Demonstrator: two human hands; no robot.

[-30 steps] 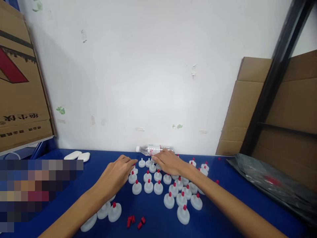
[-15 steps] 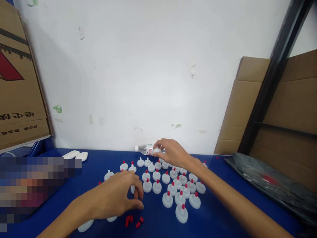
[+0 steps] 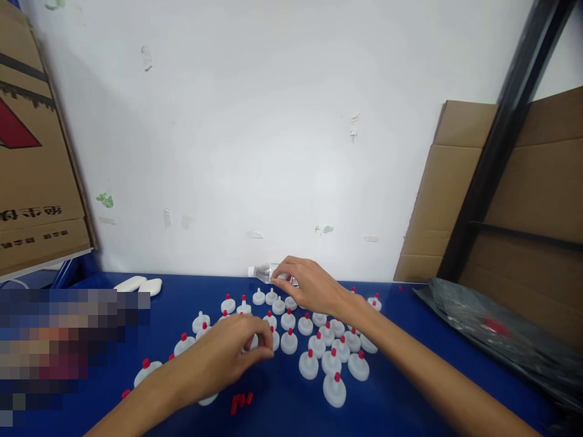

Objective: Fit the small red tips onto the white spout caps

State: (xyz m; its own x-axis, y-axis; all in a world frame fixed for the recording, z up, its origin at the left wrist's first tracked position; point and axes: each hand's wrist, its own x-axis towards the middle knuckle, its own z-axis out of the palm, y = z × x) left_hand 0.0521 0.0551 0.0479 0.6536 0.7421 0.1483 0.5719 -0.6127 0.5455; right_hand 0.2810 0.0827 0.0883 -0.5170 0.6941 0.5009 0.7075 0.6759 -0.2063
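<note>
My left hand [image 3: 234,349] hovers low over the near middle of the blue table, thumb and fingers pressed together. What they hold, if anything, is hidden. Below it lie several small red caps [image 3: 241,400]. My right hand [image 3: 310,282] reaches across to the far edge, its fingers curved above a row of white funnel-shaped pieces with bare spouts [image 3: 271,297]; nothing shows between its fingers. Behind that hand a clear plastic bottle [image 3: 262,273] lies on its side, partly covered. Many similar white pieces carry red caps on their spouts, such as a white piece [image 3: 334,391] nearest me.
A white wall [image 3: 255,152] rises behind the blue table [image 3: 387,400]. Two white oval objects [image 3: 150,286] lie at the far left. Dark plastic bags [image 3: 483,334] lie on the right. Cardboard [image 3: 441,200] stands by a dark post [image 3: 483,182], and a carton [image 3: 40,182] stands left.
My left hand has shifted slightly right, and its fingers have come together. Fewer loose red caps show below it. My right hand has moved slightly left along the bottle.
</note>
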